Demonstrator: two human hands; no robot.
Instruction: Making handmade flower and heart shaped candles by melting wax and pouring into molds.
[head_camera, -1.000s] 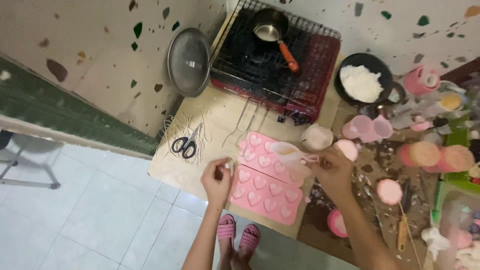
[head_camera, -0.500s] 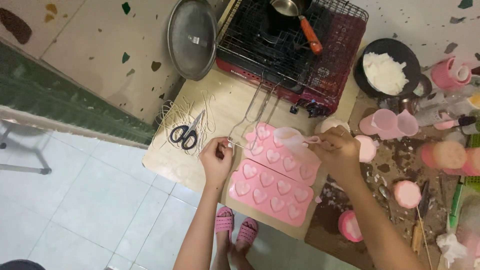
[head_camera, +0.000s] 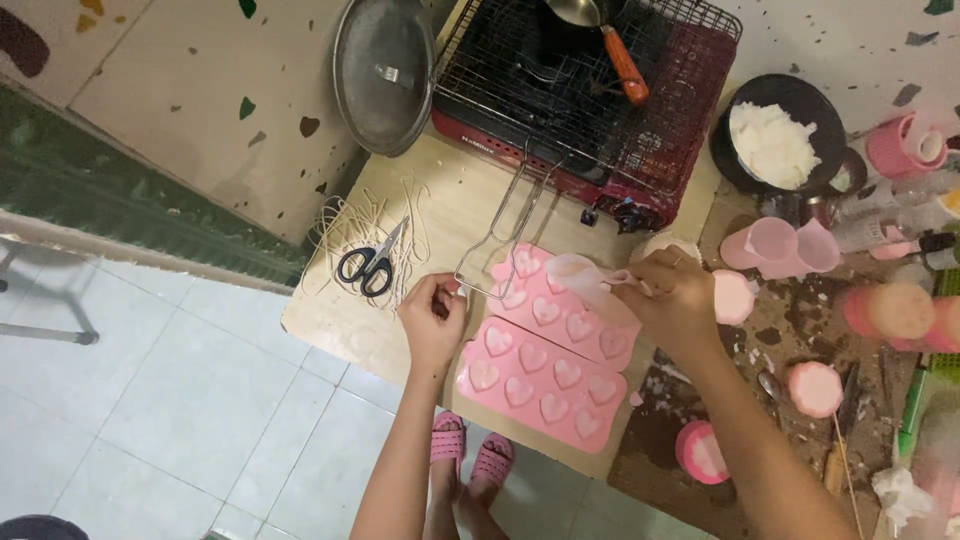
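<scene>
Two pink silicone moulds with heart-shaped cavities lie side by side on a wooden board: the near mould (head_camera: 540, 385) and the far mould (head_camera: 560, 315). My right hand (head_camera: 672, 297) holds a small translucent plastic cup (head_camera: 588, 280) by its handle, tilted over the far mould. My left hand (head_camera: 432, 318) is pinched shut on a thin short wick at the left edge of the moulds, beside a wire handle (head_camera: 497, 232).
Black-handled scissors (head_camera: 370, 266) lie on loose white wick strings. Behind stand a red grill stove (head_camera: 590, 100) with a small pan, a round metal lid (head_camera: 381, 75), and a black bowl of white wax (head_camera: 770, 140). Pink cups and candles (head_camera: 790, 245) crowd the right.
The view has shifted so the stove sits higher and the moulds more central. My right hand has tipped the cup a little lower over the far mould; my left hand stays put.
</scene>
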